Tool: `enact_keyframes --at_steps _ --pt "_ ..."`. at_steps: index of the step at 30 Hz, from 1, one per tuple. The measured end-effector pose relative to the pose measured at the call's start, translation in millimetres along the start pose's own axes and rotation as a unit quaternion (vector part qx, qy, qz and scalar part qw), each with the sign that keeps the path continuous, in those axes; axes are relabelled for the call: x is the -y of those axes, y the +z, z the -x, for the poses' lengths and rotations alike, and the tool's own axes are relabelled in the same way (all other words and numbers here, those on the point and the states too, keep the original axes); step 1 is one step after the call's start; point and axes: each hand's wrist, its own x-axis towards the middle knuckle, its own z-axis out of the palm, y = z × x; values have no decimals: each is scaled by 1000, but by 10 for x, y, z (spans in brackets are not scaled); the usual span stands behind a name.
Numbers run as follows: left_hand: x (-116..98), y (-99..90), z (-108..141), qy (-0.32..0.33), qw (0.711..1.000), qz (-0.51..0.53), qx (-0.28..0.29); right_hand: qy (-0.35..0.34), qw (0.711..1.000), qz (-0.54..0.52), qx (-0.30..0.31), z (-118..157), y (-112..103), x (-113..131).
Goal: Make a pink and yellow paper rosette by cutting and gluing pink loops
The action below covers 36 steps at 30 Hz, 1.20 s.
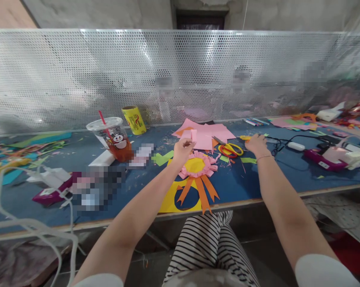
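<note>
My left hand [183,150] pinches a small pink paper strip [194,135] above the edge of a paper rosette. The rosette has a yellow centre [194,164], a pleated pink rim and orange ribbon tails [204,193]. Farther right, my right hand [258,144] is closed around a yellow glue gun [245,138], most of it hidden by the fingers. Scissors [230,150] with red and yellow handles lie between my hands. Pink paper sheets [204,133] lie behind the rosette. Under it rests a yellow sheet [168,199] with a round hole cut out.
A plastic cup [120,139] with a red straw and a yellow roll [134,120] stand at the left. Black cords [283,142] and a purple-and-white device [325,159] are at the right. Paper scraps litter the blue table [228,191]. A perforated metal screen [180,59] closes the back.
</note>
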Motion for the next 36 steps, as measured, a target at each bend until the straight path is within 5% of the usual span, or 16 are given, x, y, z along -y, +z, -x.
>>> enact_keyframes --at_steps 2,4,8,11,20,23,26,29,32,36 --pt "-7 6 10 -7 1000 11 -3 29 1000 8 4 36 33 178" --pt "-31 24 42 -10 1000 25 10 -23 994 -84 71 84 67 486" --pt "-126 85 147 -54 993 64 88 -117 906 -373 162 265 134 1123" --pt "-189 121 214 -63 986 83 128 -111 854 -482 162 429 158 1390" --pt "-216 154 260 -43 974 98 202 -21 777 -603 180 549 217 1505" --pt "-201 109 199 -8 984 54 167 12 752 -635 180 504 233 1463" --pt "-130 -29 81 53 986 -153 43 40 758 -627 173 428 264 1366" --pt "-27 -198 -29 47 912 -407 15 47 801 -571 173 346 310 1239" --pt "61 -293 -83 -49 872 -475 105 52 841 -508 180 288 345 1128" --pt "129 -302 -103 -88 880 -439 162 68 854 -480 188 240 364 1026"
